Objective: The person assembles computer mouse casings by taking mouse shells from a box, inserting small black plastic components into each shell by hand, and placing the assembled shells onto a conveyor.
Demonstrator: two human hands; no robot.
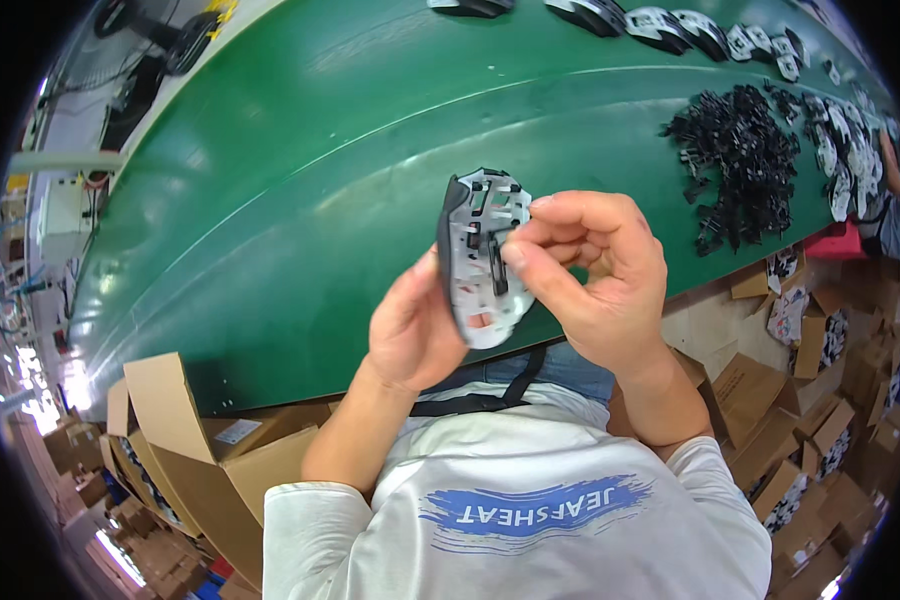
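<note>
Your left hand (410,330) cups a white mouse shell (482,258), dark-rimmed, inner ribbed side facing you, held upright above the green conveyor belt (300,180). Your right hand (595,280) pinches a small black clip (497,262) against the shell's middle, thumb and forefinger closed narrow on it. Heap of black clips (740,160) lies on the belt to your right. Open cardboard box (185,450) lower left.

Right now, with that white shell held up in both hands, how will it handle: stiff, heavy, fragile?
The shell is probably stiff: it keeps its curved shape held only at its edge by the left hand. Likely light, being thin and full of cutouts. The small black clip under the right hand looks thin, so it may snap if forced.
</note>
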